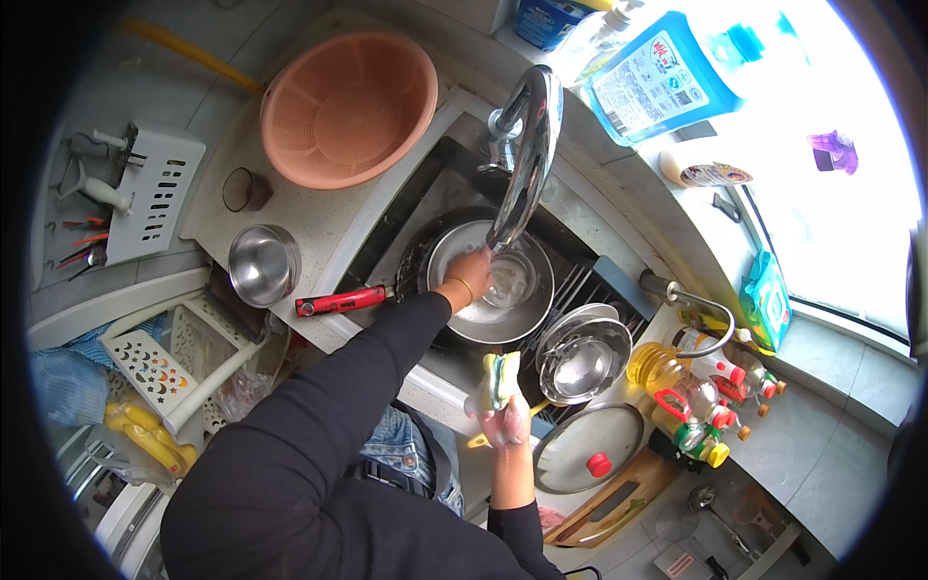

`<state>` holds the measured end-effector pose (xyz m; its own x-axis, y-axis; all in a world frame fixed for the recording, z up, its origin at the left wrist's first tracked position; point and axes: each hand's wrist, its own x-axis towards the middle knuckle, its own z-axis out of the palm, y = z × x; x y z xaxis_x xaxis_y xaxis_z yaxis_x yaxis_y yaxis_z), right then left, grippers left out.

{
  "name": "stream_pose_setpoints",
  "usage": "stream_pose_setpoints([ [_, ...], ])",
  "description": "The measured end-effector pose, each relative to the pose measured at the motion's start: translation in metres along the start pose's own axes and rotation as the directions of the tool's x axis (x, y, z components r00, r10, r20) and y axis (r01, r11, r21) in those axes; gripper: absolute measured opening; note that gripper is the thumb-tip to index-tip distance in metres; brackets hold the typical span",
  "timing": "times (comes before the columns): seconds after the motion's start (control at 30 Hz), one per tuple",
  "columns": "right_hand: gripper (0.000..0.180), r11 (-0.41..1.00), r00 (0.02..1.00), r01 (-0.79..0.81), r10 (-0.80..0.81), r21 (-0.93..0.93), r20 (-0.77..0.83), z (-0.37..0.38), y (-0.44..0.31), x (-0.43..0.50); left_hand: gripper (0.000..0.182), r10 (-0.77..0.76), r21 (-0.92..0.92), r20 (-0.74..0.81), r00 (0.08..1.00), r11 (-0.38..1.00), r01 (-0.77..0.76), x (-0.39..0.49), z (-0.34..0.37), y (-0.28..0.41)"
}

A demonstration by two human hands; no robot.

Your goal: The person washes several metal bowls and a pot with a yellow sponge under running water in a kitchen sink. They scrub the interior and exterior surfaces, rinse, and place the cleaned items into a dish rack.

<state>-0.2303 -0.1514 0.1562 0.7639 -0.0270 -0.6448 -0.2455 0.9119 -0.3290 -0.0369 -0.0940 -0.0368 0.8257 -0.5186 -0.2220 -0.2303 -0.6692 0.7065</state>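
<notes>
My left hand [470,277], a bangle at its wrist, is at the tip of the curved chrome faucet [533,159]. It hangs over a frying pan [533,319] in the sink, next to a small round bowl [511,279] with what looks like water in it. The fingers are partly hidden, so whether they grip the spout or the bowl cannot be told. The pan's red handle [341,301] points left. In front of the sink my right hand [511,424], with suds on it, holds a yellow and green sponge [500,380] upright.
Stacked metal bowls and strainers [583,355] stand right of the pan, above a glass lid [591,449]. Oil and sauce bottles [689,391] crowd the right counter. A pink plastic basin [348,109], a dark cup [245,190] and metal bowls [262,267] sit left.
</notes>
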Motion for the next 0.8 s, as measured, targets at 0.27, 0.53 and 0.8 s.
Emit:
stream_pose_setpoints([
  [0.27, 0.032, 0.999, 0.999, 0.040, -0.038, -0.033, 0.038, -0.001, -0.001, -0.001, 0.020, -0.325, -0.012, 0.041, 0.945, 0.945, 0.326, 0.002, 0.024, -0.005],
  [0.53, 0.037, 0.995, 0.999, 0.046, -0.046, -0.091, 0.007, -0.012, 0.005, -0.002, 0.023, -0.309, -0.151, 0.023, 0.951, 0.939, 0.309, 0.001, -0.014, 0.006],
  [0.8, 0.045, 0.943, 0.996, 0.090, -0.088, -0.320, 0.023, 0.006, -0.005, 0.000, 0.033, -0.166, -0.482, 0.874, 0.457, -0.414, 0.772, -0.012, -0.036, 0.019],
])
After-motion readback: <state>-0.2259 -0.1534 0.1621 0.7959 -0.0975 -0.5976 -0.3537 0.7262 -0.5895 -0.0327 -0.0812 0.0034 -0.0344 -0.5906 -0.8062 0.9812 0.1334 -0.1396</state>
